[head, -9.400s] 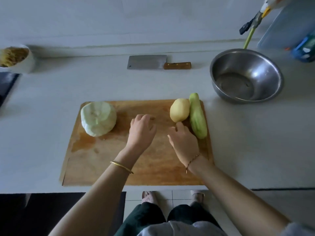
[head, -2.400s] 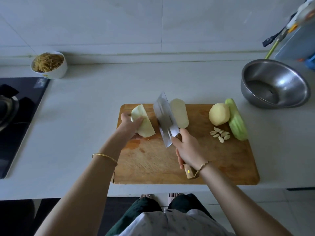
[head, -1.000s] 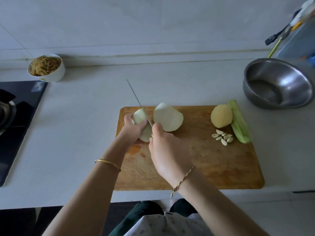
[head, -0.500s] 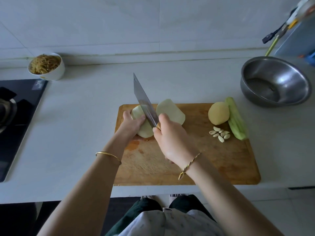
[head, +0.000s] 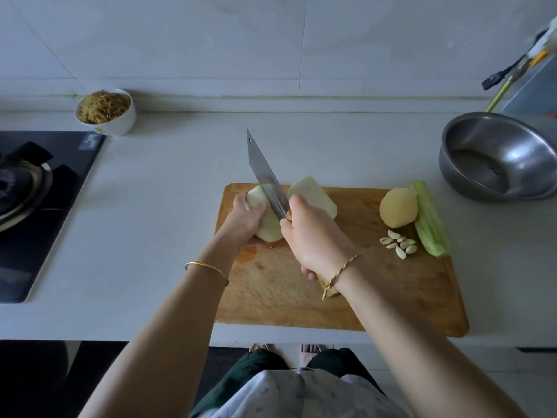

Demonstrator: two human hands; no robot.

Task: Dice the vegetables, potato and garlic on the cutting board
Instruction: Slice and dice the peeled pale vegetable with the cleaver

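On the wooden cutting board (head: 391,291) my left hand (head: 245,217) grips one half of a pale green peeled vegetable (head: 269,227) at the board's far left corner. My right hand (head: 315,239) holds the wooden handle of a cleaver (head: 265,176), whose blade is raised and tilted over that half. The other half (head: 316,196) lies just right of the blade. A peeled potato (head: 398,207), a peeled cucumber (head: 429,218) and several garlic cloves (head: 399,244) sit at the board's right side.
A steel bowl (head: 497,155) stands on the counter at the far right. A white bowl of noodles (head: 105,111) sits by the wall at the left, next to a black gas hob (head: 45,200). The board's near edge overhangs the counter front.
The round vegetable has been split in two since the earliest frame. Over the last second the cleaver stays above the left half, its blade tilting while my left hand keeps its hold.
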